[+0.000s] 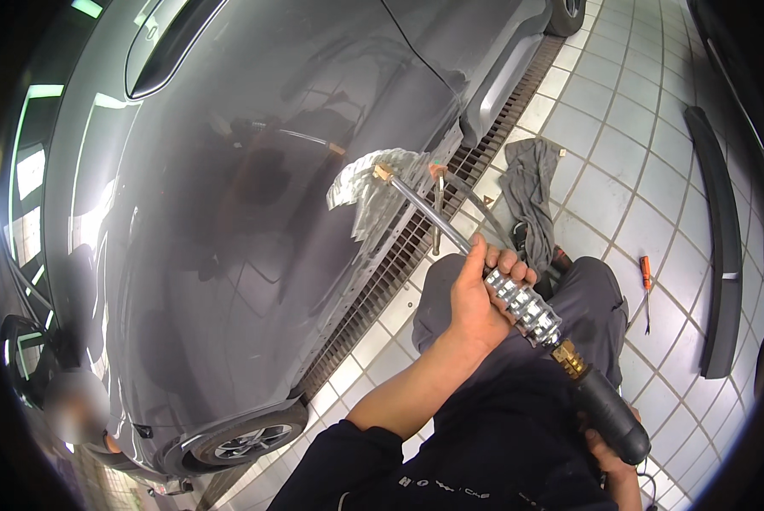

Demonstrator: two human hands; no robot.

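A slide hammer (433, 215) runs slantwise from the grey car door (228, 204) to my lap. Its brass-coloured tip meets a sanded, bare-metal patch (366, 200) low on the door. My left hand (477, 298) is wrapped around the ribbed silver weight, thumb laid along the shaft. At the lower right, my right hand (607, 451) closes around the black handle end (605, 409), which partly hides its fingers. Beside the tip, an orange-and-metal clamp (437, 170) with a cable sits at the door's lower edge, its metal bar hanging down.
A floor grate (412, 247) runs beneath the car's side. On the tiles lie a grey cloth (528, 192), an orange-handled screwdriver (646, 277) and a long black trim piece (718, 255). Another person (75, 409) is at the far left, near the car's wheel (250, 439).
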